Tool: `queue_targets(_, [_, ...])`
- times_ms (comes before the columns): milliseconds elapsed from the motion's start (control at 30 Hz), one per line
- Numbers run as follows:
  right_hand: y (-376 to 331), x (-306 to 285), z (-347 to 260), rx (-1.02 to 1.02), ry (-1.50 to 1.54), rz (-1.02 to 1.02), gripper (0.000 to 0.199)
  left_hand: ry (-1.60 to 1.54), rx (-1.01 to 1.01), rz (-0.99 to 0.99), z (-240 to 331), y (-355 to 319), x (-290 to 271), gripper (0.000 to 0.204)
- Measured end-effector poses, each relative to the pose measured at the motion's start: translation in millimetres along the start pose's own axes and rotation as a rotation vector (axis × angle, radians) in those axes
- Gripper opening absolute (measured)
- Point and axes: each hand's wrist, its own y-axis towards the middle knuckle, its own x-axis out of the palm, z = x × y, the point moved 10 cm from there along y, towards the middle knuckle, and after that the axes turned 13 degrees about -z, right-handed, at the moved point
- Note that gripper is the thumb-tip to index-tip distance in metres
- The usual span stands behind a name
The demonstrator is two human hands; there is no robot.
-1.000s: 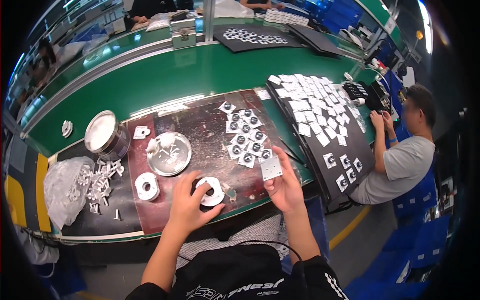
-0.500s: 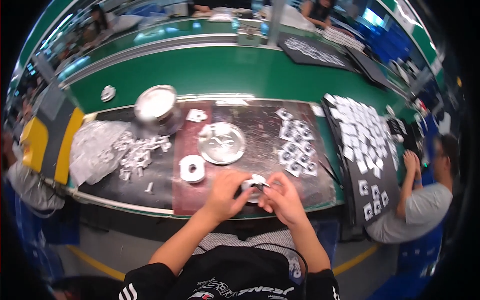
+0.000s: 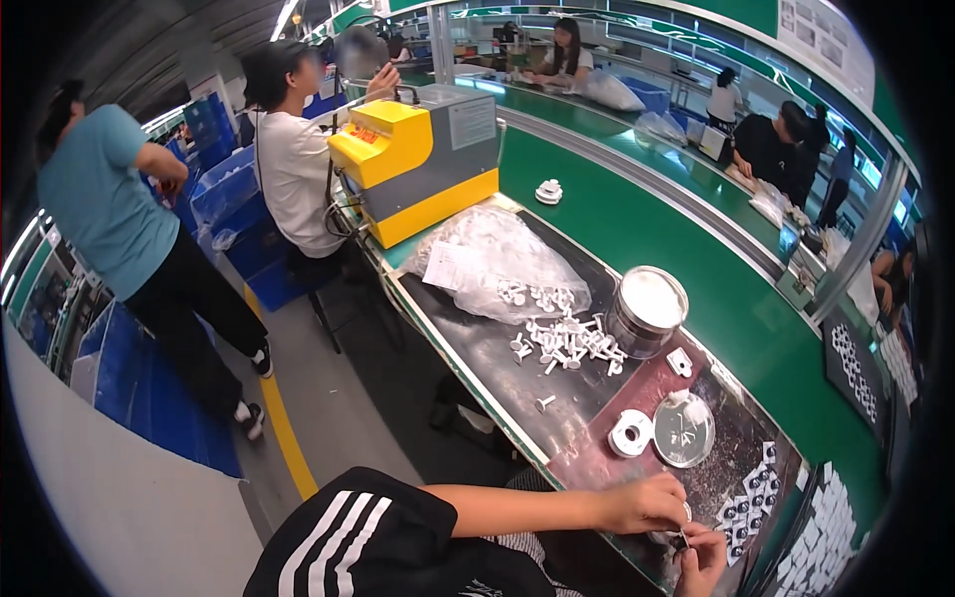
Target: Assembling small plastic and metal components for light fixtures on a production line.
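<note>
At the bench's near edge, low on the right of the view, my left hand (image 3: pixel 649 503) is closed, its fingertips pinched on a small white part (image 3: pixel 687 511) that is mostly hidden. My right hand (image 3: pixel 704 559) meets it from the right, thumb and fingers pressed together by a small dark spot; what they grip is too small to make out. Just beyond my hands lie a white ring-shaped piece (image 3: pixel 631 434) and a round clear dish (image 3: pixel 683 430) with small white bits in it. To the right, rows of white square pieces with black centres (image 3: pixel 749 505) lie on the bench.
White stemmed parts (image 3: pixel 567 343) are heaped beside a clear plastic bag (image 3: pixel 497 254). A metal tin (image 3: pixel 649 308) stands behind them. A yellow and grey machine (image 3: pixel 423 164) sits at the bench's left end. Two people are left of the bench; others sit across it.
The view has swung to the left, so the bench and my hands now appear lower right. My two hands stay together at the small white part.
</note>
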Motion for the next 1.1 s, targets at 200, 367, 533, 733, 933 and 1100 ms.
queue_targets(200, [-8, -10, 19, 0.06, 0.108, -0.013, 0.017, -0.02, 0.014, -0.032, -2, 4, 10, 0.014])
queue_targets(367, [-43, -66, 52, 0.007, 0.021, 0.234, 0.032, 0.063, -0.046, -0.1, -19, 2, 25, 0.064])
queue_targets(533, [-76, -92, 72, 0.122, -0.158, 0.521, 0.021, 0.173, -0.313, -0.245, -32, -2, 41, 0.072])
queue_targets(733, [-33, -54, 22, -0.049, -0.384, 0.474, 0.026, 0.099, -0.413, -0.337, -50, -6, 37, 0.088])
queue_targets(933, [5, 1, -37, -0.046, -0.946, 0.304, 0.03, 0.206, -0.394, -0.348, -44, 1, 30, 0.077])
queue_targets(1100, [8, 6, -31, -0.022, -1.009, 0.24, 0.029, 0.162, -0.408, -0.334, -44, 1, 35, 0.075])
